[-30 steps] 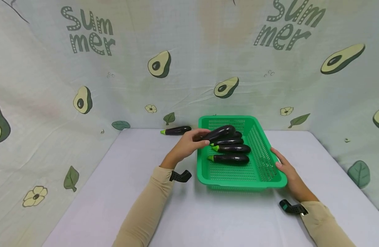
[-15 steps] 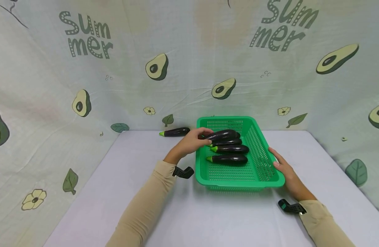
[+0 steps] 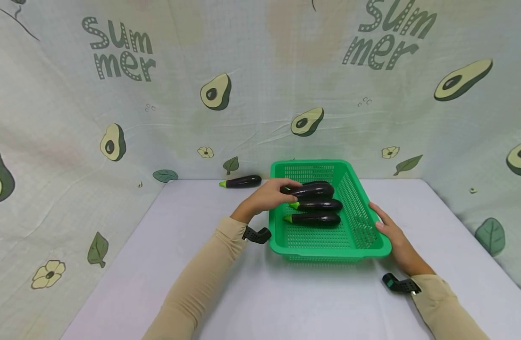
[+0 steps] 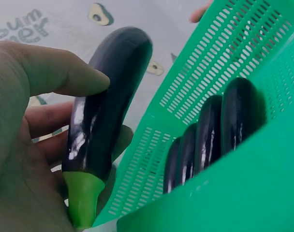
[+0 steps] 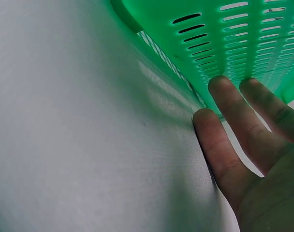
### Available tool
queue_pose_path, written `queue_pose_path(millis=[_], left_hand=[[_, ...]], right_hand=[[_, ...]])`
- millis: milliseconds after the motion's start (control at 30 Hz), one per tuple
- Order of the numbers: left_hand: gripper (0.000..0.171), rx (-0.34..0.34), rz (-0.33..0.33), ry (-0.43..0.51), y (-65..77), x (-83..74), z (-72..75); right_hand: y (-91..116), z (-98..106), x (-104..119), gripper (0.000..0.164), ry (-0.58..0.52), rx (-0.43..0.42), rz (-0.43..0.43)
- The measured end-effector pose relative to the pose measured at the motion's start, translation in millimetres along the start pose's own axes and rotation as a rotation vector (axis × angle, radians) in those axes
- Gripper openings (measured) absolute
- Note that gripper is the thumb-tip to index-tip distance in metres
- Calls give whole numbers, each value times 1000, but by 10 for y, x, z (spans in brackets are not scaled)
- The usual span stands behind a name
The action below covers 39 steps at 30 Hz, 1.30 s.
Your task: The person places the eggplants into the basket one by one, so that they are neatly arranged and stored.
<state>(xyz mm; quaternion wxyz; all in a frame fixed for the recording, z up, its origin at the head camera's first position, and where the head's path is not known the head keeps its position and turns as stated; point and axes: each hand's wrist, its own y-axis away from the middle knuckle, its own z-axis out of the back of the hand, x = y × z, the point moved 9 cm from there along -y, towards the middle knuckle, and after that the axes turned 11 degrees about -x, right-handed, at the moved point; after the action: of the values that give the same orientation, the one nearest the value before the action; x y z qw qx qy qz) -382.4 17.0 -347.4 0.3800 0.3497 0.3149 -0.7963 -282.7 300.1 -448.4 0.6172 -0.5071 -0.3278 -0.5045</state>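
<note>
In the head view my left hand (image 3: pixel 269 195) reaches over the left rim of a green plastic basket (image 3: pixel 324 253). It grips a dark purple eggplant (image 3: pixel 315 189) near its stem end, low over the others. Seen from the left wrist, thumb and fingers wrap the glossy held eggplant (image 4: pixel 113 92), its green stem toward the palm. Several more eggplants (image 3: pixel 315 219) lie side by side in the basket, partly covered by the held one. At the basket's right side rests my right hand (image 3: pixel 398 240); its extended fingers (image 5: pixel 251 121) touch the slotted outer wall.
Another eggplant (image 3: pixel 243 182) lies on the white table (image 3: pixel 192 264) at the back, left of the basket. Behind the table hangs a patterned cloth (image 3: pixel 260 85) with avocado prints, which also runs along both sides.
My left hand has moved right and slightly down, lowering the eggplant into the basket over the others. The right hand stays at the basket's side. The head view has shifted slightly.
</note>
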Motion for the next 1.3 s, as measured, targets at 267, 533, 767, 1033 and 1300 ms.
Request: queue_pose_path(millis=[267,533,767,1033,1300], left_hand=[[42,-6,-14,27,-34,-87,-88],[44,74,-68,-120,-28,-219,-231],[45,151,-85,-233,-60,-255,-346],[45,207,-69,-254,-96,-256,-451],[45,268,-46,-265,-88,-272,-524]], right_hand=[[-5,14,-11,55,2,0,8],[-12,15,18,56,-15,-10,9],[-4,20,16,56,-5,-12,4],[-6,16,9,56,15,-8,-8],[-8,18,17,56,14,-6,8]])
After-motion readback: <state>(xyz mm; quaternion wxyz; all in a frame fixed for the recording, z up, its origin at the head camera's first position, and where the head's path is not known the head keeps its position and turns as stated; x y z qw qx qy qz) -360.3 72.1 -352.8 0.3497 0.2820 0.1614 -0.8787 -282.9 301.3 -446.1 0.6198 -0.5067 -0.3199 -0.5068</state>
